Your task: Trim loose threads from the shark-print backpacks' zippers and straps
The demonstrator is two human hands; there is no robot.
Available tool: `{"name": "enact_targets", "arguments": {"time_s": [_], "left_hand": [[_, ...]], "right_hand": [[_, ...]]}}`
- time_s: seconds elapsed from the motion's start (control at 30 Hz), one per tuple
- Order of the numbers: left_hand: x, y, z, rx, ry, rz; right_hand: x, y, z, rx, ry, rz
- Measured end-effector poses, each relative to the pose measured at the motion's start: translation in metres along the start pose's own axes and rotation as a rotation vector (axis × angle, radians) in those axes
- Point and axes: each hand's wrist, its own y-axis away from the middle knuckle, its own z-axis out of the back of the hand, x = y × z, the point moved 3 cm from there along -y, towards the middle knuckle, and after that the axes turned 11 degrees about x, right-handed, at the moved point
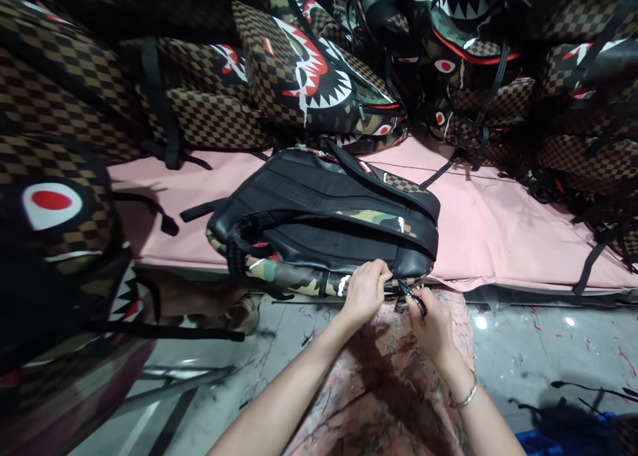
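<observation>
A backpack [319, 190] lies on its side panel's edge with its black padded back and shoulder straps facing up, on a pink-covered table. Its near side shows camouflage and checkered patches. My left hand [367, 288] is closed on the backpack's near edge, fingers pinching the fabric by the lower corner. Just to its right, my right hand [432, 323] grips small black thread snips [415, 298], their tips pointing at the seam beside my left fingers. What lies right at the tips is too small to make out.
Stacked checkered backpacks with shark-mouth prints [319, 70] line the back of the pink table cover [498, 230]. Another backpack [54, 203] stands close on the left, its straps dangling. A metal frame [169, 376] and scattered thread scraps are on the tiled floor.
</observation>
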Motion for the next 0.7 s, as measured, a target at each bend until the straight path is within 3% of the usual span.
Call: {"name": "enact_targets", "arguments": {"time_s": [0.33, 0.5, 0.7], "left_hand": [[0.002, -0.003, 0.001, -0.016, 0.206, 0.091], [-0.003, 0.0, 0.0, -0.015, 0.212, 0.093], [-0.003, 0.012, 0.004, -0.058, 0.17, 0.122]], "right_hand": [[0.009, -0.011, 0.001, 0.056, 0.03, 0.041], [0.006, -0.004, -0.001, 0.04, 0.038, -0.026], [-0.017, 0.003, -0.009, 0.023, -0.25, -0.054]]}}
